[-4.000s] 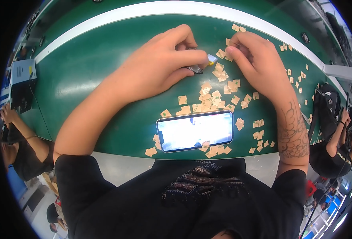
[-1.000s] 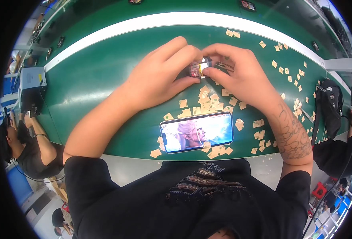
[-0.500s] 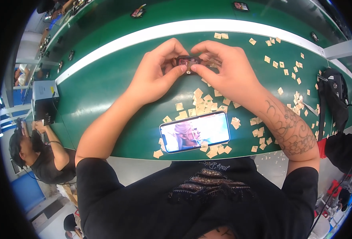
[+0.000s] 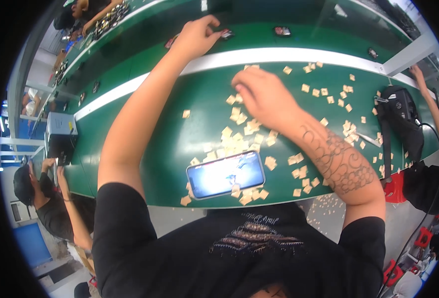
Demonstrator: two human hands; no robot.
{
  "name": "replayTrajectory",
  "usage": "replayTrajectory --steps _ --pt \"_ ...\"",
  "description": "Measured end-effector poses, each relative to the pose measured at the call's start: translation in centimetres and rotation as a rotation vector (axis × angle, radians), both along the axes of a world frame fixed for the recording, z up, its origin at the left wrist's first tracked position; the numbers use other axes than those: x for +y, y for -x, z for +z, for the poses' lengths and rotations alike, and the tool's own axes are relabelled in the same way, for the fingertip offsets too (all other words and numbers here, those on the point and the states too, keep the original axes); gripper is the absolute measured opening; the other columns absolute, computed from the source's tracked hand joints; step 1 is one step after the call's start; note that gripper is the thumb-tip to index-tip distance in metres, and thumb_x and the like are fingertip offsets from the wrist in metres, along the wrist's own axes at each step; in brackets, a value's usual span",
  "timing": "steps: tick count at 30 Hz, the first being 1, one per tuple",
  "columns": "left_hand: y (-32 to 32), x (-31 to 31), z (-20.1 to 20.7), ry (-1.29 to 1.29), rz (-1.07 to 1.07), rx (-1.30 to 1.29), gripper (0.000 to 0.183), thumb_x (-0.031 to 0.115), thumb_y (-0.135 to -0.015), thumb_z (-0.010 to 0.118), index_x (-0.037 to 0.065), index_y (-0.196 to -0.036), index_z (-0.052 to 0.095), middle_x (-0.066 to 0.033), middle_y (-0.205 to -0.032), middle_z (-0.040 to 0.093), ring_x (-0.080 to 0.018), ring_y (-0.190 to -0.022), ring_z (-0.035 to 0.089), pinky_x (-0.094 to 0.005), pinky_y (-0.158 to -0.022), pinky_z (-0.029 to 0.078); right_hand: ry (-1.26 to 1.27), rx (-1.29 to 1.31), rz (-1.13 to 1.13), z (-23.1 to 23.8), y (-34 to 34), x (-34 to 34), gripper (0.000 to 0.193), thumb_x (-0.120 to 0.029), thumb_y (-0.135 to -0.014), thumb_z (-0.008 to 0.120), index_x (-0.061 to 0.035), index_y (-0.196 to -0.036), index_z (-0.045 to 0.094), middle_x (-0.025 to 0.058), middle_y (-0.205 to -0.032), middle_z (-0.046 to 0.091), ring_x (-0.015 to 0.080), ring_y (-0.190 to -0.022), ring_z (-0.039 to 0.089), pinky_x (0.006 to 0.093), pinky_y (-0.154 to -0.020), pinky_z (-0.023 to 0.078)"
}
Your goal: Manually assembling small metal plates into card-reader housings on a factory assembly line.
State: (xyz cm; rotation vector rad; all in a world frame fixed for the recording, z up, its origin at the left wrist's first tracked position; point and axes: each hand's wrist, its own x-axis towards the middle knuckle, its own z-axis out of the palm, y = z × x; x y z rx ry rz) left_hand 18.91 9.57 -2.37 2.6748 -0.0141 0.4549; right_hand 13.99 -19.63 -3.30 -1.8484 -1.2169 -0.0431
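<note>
My left hand [image 4: 197, 38] reaches over the white rail onto the far green belt. Its thumb and fingers are apart, with a small dark device [image 4: 226, 34] lying just beside the fingertips. Another such device [image 4: 169, 43] shows partly behind that wrist. My right hand [image 4: 263, 94] hovers over the near green table with its fingers curled inward; whatever is in them is hidden. Small cream square pieces [image 4: 236, 115] lie scattered under and around it, thickest in a pile [image 4: 228, 141] nearer to me. A phone [image 4: 204, 181] with a lit screen lies against this pile.
The white rail [image 4: 323, 53] separates the table from the belt, where more devices [image 4: 282, 31] lie. At the right are a black bag [image 4: 400, 107] and tweezers [image 4: 368, 139]. A grey box [image 4: 61, 124] stands left. Co-workers [image 4: 55, 193] are at both sides.
Both hands have parted. The dark device between them is gone from there; my left hand has moved out over the belt, and my right hand has drawn back over the cream pieces.
</note>
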Motion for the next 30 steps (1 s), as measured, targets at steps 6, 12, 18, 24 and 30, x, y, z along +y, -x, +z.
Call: replayTrajectory --steps 6,12,18,24,30 --pt "4.9 3.4 0.1 -0.297 0.17 0.064 0.062 0.027 -0.092 0.078 0.024 -0.151 0.058 -0.0164 -0.146 0.058 -0.0389 -0.137 0.054 -0.0553 -0.112 0.047 0.061 0.048 0.024 0.6 0.8 0.0 0.008 -0.009 -0.102 0.066 -0.0041 -0.106 0.07 0.0154 -0.096 0.068 0.0376 -0.088 0.068 0.0455 -0.079 0.055" --pt "5.4 7.1 -0.6 -0.209 0.139 -0.004 0.057 0.019 -0.096 0.078 0.02 -0.15 0.061 -0.0164 -0.136 0.064 -0.0354 -0.13 0.061 -0.0465 -0.112 0.05 -0.026 0.004 0.044 0.2 0.0 0.1 0.009 -0.009 -0.102 0.068 -0.003 -0.106 0.073 0.0145 -0.092 0.067 0.0331 -0.08 0.068 0.0428 -0.074 0.055" --pt "5.2 6.4 -0.3 -0.021 0.078 -0.06 0.059 0.022 -0.093 0.084 0.009 -0.146 0.061 -0.0164 -0.121 0.069 -0.0297 -0.112 0.07 -0.0418 -0.103 0.056 -0.08 -0.023 0.029 -0.2 -0.4 0.3 0.013 -0.007 -0.105 0.065 -0.0033 -0.114 0.074 0.0108 -0.098 0.07 0.0246 -0.078 0.067 0.0347 -0.073 0.054" --pt "10.0 -2.2 1.7 0.174 -0.18 -0.042 0.064 0.016 -0.089 0.086 0.008 -0.147 0.059 -0.0118 -0.114 0.067 -0.0247 -0.105 0.067 -0.0387 -0.099 0.055 -0.078 0.108 -0.025 1.0 0.1 0.1 0.011 -0.01 -0.103 0.067 -0.0056 -0.111 0.074 0.0116 -0.096 0.068 0.0304 -0.08 0.068 0.0398 -0.073 0.055" --pt "16.0 -7.4 1.2 0.17 -0.315 0.047 0.077 0.011 -0.083 0.089 0.009 -0.151 0.055 -0.01 -0.117 0.063 -0.0272 -0.109 0.063 -0.0398 -0.1 0.055 -0.023 0.088 0.051 1.1 0.0 0.2 0.012 -0.006 -0.101 0.069 -0.0032 -0.111 0.074 0.0107 -0.092 0.065 0.0265 -0.076 0.065 0.0371 -0.071 0.053"
